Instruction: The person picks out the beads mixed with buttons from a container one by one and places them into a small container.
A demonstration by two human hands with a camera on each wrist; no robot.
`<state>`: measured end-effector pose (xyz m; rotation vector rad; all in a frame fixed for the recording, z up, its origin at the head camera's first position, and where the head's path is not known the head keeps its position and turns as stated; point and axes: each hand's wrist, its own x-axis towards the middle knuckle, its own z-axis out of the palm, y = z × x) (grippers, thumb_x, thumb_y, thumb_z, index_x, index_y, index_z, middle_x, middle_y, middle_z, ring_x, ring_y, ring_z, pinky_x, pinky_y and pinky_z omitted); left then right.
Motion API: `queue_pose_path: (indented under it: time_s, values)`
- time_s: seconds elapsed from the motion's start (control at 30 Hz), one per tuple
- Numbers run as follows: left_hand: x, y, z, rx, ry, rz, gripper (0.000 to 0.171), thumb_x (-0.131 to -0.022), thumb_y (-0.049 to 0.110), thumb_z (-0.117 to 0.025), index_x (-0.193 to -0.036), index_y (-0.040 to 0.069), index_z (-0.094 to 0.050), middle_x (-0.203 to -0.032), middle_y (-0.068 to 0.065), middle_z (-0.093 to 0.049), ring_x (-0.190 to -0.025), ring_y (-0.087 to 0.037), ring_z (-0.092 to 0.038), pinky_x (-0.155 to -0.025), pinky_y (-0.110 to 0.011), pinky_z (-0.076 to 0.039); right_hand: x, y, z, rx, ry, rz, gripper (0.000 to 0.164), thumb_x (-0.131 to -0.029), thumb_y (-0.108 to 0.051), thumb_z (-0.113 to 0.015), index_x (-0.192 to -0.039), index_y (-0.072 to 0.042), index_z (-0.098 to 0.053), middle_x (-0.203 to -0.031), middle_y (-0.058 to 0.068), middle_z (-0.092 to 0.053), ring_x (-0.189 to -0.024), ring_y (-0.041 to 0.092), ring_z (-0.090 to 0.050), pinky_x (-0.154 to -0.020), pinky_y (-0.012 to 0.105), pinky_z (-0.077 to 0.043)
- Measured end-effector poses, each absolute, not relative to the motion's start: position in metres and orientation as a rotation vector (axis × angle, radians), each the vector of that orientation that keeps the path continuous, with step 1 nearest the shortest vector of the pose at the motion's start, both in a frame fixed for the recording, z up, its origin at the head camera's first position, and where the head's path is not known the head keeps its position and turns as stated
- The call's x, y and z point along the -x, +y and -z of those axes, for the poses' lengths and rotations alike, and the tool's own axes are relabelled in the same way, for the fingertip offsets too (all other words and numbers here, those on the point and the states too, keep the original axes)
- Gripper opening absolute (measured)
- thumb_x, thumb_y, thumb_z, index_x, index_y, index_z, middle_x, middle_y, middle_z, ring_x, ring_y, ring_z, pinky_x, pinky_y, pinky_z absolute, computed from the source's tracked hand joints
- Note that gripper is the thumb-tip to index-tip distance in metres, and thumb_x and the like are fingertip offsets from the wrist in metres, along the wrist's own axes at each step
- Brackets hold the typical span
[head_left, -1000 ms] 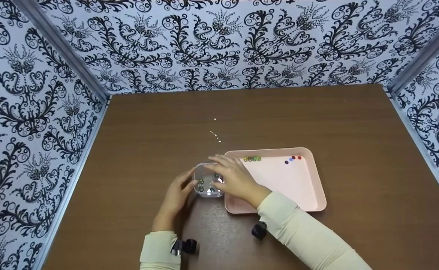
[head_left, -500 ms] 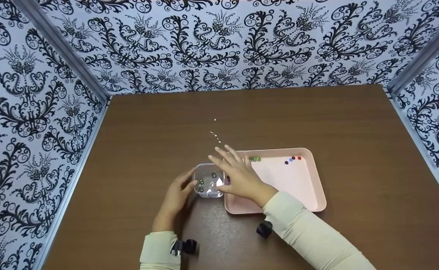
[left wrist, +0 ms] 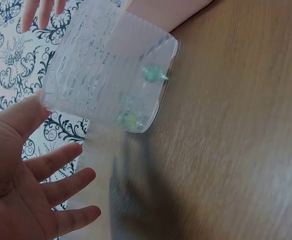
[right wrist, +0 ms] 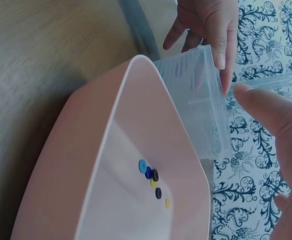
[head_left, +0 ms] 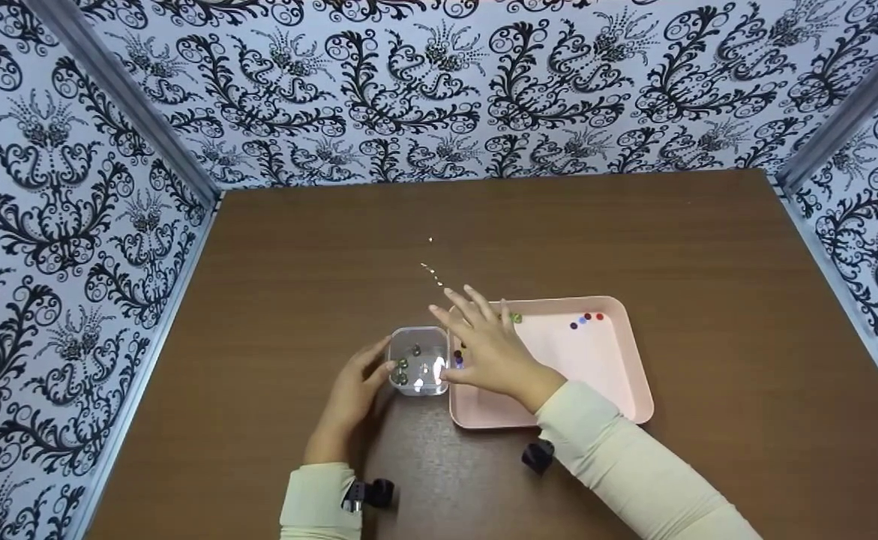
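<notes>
A clear plastic container (head_left: 418,330) stands against the left side of a pink tray (head_left: 588,394). Inside it lie a few greenish glass marbles (head_left: 402,364), also visible through the wall as a green marble (left wrist: 152,73). My left hand (head_left: 352,394) touches the container's left side; in the left wrist view its other fingers are straight and spread. My right hand (head_left: 495,352) hovers over the tray's left part with fingers spread, its thumb close to the container's right rim. Nothing shows in its grasp. It hides part of the tray's left side.
Small round coloured discs (right wrist: 155,175) lie along one end of the tray. Red and blue discs (head_left: 587,318) sit near its far right corner. A green bead (head_left: 516,318) shows beside my right fingers. Patterned walls (head_left: 439,82) enclose the brown table (head_left: 319,262).
My right hand has moved right, away from over the container, and its fingers have spread. One marble in the container has shifted left. My left hand stays put.
</notes>
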<state>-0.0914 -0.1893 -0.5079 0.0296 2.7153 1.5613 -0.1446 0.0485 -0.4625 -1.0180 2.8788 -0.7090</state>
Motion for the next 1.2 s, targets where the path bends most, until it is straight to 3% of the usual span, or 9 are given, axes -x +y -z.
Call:
queue_pose_path:
  time_s: [0.7, 1.2]
  values:
    - [0.091, -0.188, 0.506, 0.03, 2.688, -1.542, 0.043, -0.095, 0.016, -0.061, -0.136, 0.007, -0.055, -0.139, -0.025, -0.05, -0.132, -0.042, -0.041, -0.112, -0.055, -0.028, 0.154, 0.071, 0.462, 0.92, 2.892, 0.752, 0.093, -0.071, -0.044, -0.081, -0.15, -0.023, -0.036, -0.159, 0.004, -0.025, -0.146, 0.028, -0.017, -0.11, 0.069, -0.015]
    - [0.091, -0.188, 0.505, 0.04, 2.693, -1.534, 0.043, -0.095, 0.016, -0.061, -0.136, 0.007, -0.055, -0.139, -0.023, -0.05, -0.133, -0.041, -0.041, -0.113, -0.054, -0.028, 0.162, 0.087, 0.466, 0.871, 2.907, 0.899, 0.087, -0.074, -0.04, -0.081, -0.147, -0.016, -0.041, -0.154, 0.009, -0.034, -0.142, 0.034, -0.027, -0.109, 0.065, -0.022]
